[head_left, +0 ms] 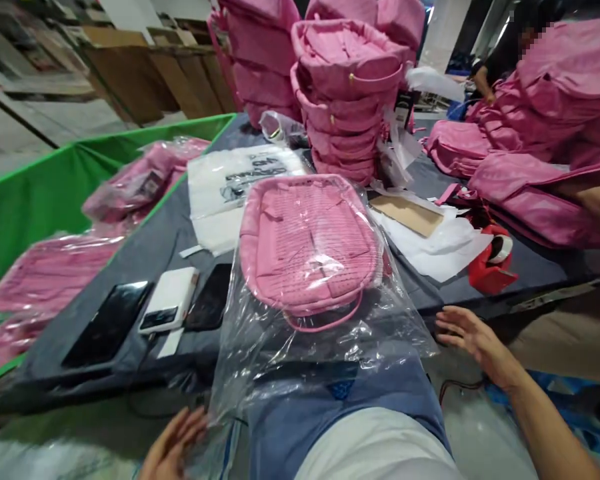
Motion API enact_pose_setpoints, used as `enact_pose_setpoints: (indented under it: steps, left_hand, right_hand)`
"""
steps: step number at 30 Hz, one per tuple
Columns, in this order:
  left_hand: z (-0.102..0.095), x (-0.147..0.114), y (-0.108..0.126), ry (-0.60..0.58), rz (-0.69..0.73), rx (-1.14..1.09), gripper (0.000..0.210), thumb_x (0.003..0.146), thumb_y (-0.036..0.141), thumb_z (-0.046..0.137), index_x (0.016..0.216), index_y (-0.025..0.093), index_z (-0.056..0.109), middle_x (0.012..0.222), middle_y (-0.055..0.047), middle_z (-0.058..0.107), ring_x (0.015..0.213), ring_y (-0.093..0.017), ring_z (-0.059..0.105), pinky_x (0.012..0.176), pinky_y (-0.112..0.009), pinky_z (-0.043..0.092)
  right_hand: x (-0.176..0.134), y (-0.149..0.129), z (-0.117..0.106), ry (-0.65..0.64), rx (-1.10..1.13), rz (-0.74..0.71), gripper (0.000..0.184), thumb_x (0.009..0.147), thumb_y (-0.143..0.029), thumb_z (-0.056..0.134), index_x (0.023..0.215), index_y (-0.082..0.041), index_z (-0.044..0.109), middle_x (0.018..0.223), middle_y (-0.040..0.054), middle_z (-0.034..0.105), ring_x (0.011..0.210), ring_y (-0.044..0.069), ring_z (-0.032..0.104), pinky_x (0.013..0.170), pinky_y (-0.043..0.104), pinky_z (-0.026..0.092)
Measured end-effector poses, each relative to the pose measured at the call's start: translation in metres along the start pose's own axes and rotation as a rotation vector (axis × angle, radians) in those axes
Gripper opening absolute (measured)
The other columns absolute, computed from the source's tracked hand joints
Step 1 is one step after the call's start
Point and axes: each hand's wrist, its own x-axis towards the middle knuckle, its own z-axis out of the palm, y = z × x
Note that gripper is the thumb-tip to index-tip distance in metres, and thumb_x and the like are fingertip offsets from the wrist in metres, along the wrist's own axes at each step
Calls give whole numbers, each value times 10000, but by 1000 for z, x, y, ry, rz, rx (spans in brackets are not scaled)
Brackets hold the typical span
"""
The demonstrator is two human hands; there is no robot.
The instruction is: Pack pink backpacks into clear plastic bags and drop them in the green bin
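Note:
In front of me on the table lies a pink backpack (310, 240) inside a clear plastic bag (260, 360). The bag's loose end hangs over the table's front edge toward my lap. My left hand (175, 443) is at the bottom, beside the bag's lower left corner, fingers stretched and slightly blurred. On the other side, my right hand (475, 343) is held open off the table edge, near the bag's right corner. Neither hand appears to grip the plastic.
A phone (107, 323), white power bank (170, 300) and dark phone (210, 297) lie left. Right are a red tape dispenser (493, 260) and white paper (435, 247). Stacked backpacks (345, 100) stand behind; a green bin (45, 180) holds bagged ones. Another person's arm (597, 203) reaches in.

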Motion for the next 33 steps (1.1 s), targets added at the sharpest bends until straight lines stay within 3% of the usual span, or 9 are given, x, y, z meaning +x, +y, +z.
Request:
enact_pose_setpoints:
  steps: [2,7,10,15,19,23,26,29,33]
  left_hand:
    - [15,7,31,-27,-26,-137,639,708,669,723,1186,247,676,1164,-82,768,1056,-307,728,777,-360,606]
    - [65,27,93,-204,-86,-72,660,556,751,794,844,160,740,749,-77,737,707,-226,686,651,-309,549]
    - [77,33,97,-131,27,-74,625,602,777,753,741,169,710,635,-22,653,605,-170,602,589,-276,508]
    - [70,32,84,-113,87,20,590,706,767,678,629,183,651,477,41,480,435,-103,439,442,-225,350]
    - [60,45,84,-35,24,-249,581,634,617,842,978,163,727,503,85,473,414,-70,375,414,-189,276]
    - [49,57,77,-166,-44,-348,787,657,602,864,1280,173,644,603,55,586,482,-106,514,509,-221,442]
    - [32,62,59,-88,341,71,695,798,612,755,1341,198,625,1026,-92,740,879,-232,717,799,-360,578]
    - [14,64,40,-22,945,544,324,900,399,727,1203,283,721,1248,-108,720,1198,-271,668,1069,-437,488]
    - [0,56,47,-308,1235,683,267,999,225,583,1139,359,765,1128,-32,791,1132,-221,713,1070,-398,496]
  right_hand:
    - [14,-7,10,64,-22,97,683,633,-690,782,1136,-251,640,1207,150,709,1087,312,695,845,432,592]
    - [44,-6,59,66,-392,68,559,694,-767,673,790,-216,652,656,34,638,601,189,604,526,285,499]
    - [55,1,68,161,-458,-64,554,700,-786,645,680,-234,613,529,1,544,487,168,521,439,277,449]
    - [66,6,61,156,-269,5,554,593,-763,765,648,-235,605,509,1,547,434,153,477,370,270,386]
    - [68,-3,54,199,-82,27,600,567,-643,874,962,-236,677,542,-36,563,403,135,461,363,252,364]
    - [66,3,43,81,2,-116,860,702,-624,815,1445,-313,510,758,13,691,546,199,625,509,329,545]
    - [57,22,38,140,-202,-327,730,786,-623,746,1416,-304,560,1073,102,734,833,264,727,731,423,620]
    - [41,37,39,289,-555,-644,610,760,-556,809,1283,-268,686,1288,140,672,1098,321,688,955,513,579]
    - [24,34,41,227,-594,-850,292,899,-530,689,1030,-300,812,1163,115,732,1108,318,691,1016,520,552]
